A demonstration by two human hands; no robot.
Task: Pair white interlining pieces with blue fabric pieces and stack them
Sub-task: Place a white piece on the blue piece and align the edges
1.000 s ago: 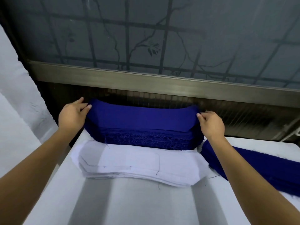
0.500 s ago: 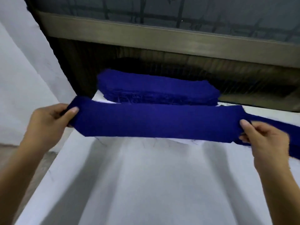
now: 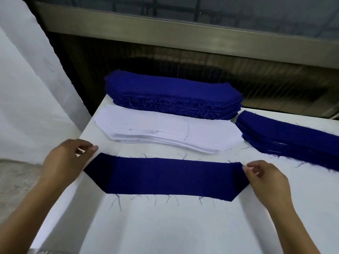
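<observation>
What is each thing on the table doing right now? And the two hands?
single blue piece: flat, spread out on the table
blue stack: piled at the back
white interlining stack: piled, untouched
right-side blue stack: piled
left hand: at the piece's left end, fingers open
right hand: at its right end

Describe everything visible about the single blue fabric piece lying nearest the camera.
The single blue fabric piece is a long, deep-blue strip with both ends cut to angled points. It looks woven, with loose threads fraying along its long edges. It lies flat and spread out on the white table, set crosswise in front of the white interlining stack. The left hand is at its left end and the right hand at its right end, fingertips at the edges; nothing lies on it.
</observation>
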